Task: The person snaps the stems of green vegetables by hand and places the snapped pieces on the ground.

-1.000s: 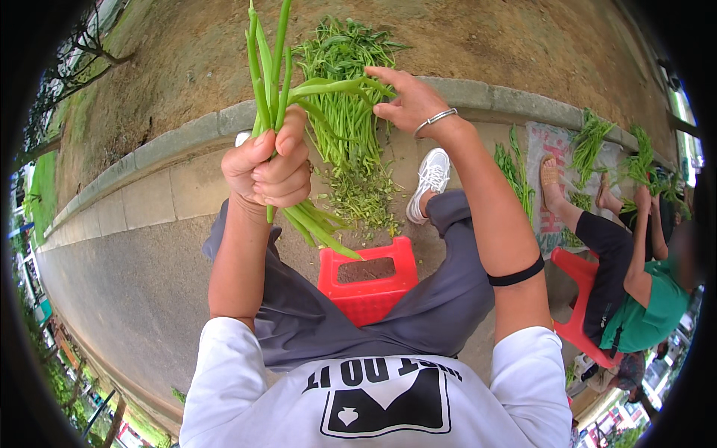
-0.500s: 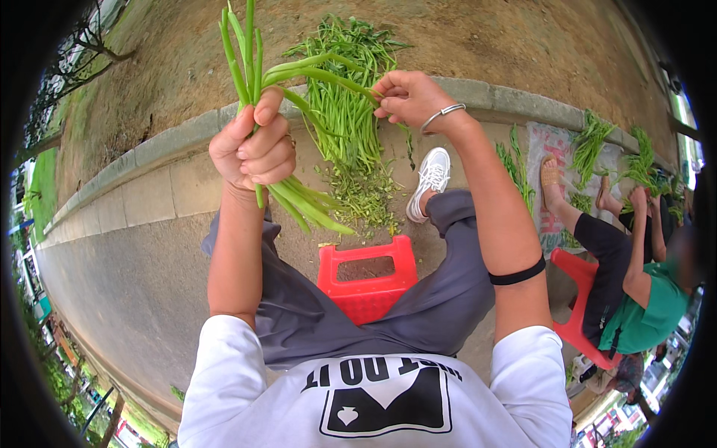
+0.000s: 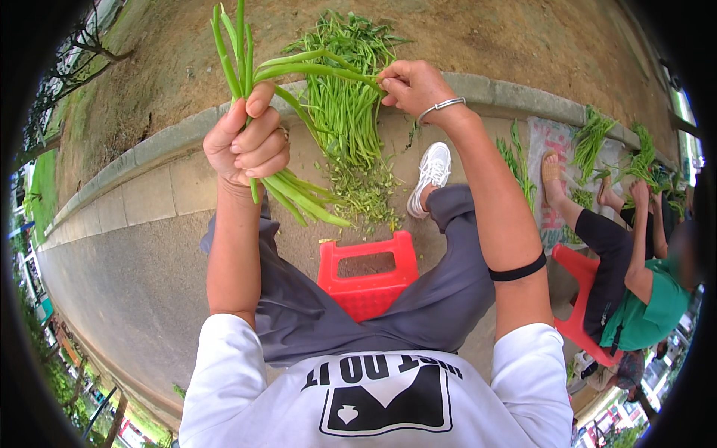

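Observation:
My left hand (image 3: 258, 142) is closed in a fist round a bunch of long green vegetable stems (image 3: 293, 196). Several cut ends stick up above the thumb, and the others hang below the fist toward the right. Two or so longer stems bend across to my right hand (image 3: 420, 88), whose thumb and fingers pinch their thin tip. Beyond and below the hands lies a pile of leafy green stems (image 3: 345, 112). Torn leaves and scraps (image 3: 364, 193) are scattered on the pavement at its near end.
A red plastic stool (image 3: 403, 272) stands between my legs. The stone curb (image 3: 489, 89) runs behind, with bare soil past it. At right, another person in a green top (image 3: 657, 306) sits on a red stool (image 3: 571, 325) beside a plastic sheet (image 3: 544, 138) with more greens.
Both hands have shifted slightly, my left a little leftward and up, my right up and to the right. The stems between them are drawn a bit straighter.

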### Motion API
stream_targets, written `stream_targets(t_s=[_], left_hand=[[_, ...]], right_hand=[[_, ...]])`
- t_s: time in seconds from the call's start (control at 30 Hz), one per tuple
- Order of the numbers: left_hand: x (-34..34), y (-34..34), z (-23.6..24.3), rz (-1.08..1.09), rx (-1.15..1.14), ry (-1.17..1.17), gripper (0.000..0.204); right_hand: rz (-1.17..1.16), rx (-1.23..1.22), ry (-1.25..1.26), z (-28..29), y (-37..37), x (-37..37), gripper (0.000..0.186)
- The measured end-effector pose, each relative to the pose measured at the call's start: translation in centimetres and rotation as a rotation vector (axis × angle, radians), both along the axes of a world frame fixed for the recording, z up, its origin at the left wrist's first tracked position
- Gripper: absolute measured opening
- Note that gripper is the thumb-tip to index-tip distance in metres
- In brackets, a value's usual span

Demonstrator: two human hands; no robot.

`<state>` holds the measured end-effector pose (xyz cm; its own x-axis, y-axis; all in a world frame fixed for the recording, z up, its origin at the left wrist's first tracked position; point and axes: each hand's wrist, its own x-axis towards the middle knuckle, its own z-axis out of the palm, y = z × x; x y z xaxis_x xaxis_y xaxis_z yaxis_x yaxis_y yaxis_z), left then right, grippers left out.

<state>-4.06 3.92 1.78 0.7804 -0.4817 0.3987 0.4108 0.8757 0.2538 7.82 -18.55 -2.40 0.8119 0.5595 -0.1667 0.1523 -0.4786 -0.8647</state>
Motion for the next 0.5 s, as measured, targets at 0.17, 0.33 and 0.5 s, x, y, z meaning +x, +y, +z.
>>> stream_targets(t_s=[0.17, 0.33, 0.5], left_hand=[[-0.3, -0.3, 0.3, 0.033, 0.018, 0.069, 0.010], [-0.2, -0.4, 0.3, 0.030, 0.014, 0.067, 0.010], [-0.3, -0.3, 0.3, 0.037, 0.001, 0.071, 0.010]], right_hand=[[-0.036, -0.047, -0.170, -0.7, -0.2, 0.3, 0.017], [-0.026, -0.071, -0.268, -1.5, -0.4, 0.8, 0.019], [-0.005, -0.114, -0.126, 0.0, -0.2, 0.9, 0.021]])
